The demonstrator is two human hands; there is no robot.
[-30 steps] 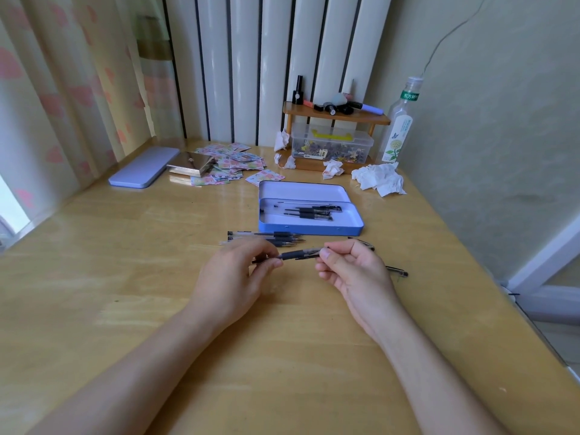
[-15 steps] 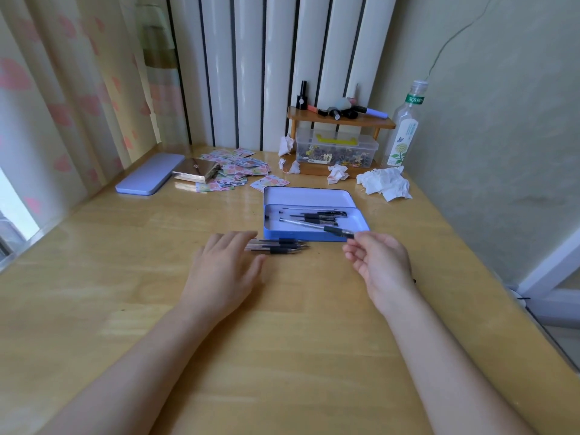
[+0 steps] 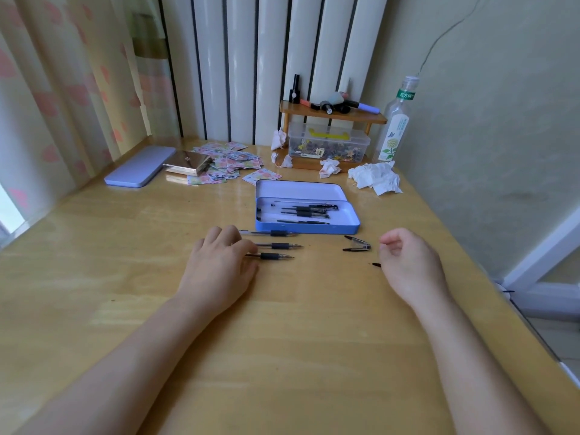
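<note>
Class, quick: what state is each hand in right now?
Left hand: open, fingers resting on the pens.
Right hand: open, loosely curled, holding nothing.

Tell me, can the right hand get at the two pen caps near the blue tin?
Probably yes: the pen caps lie on open table just beside the right hand, which holds nothing. Nothing lies between.
</note>
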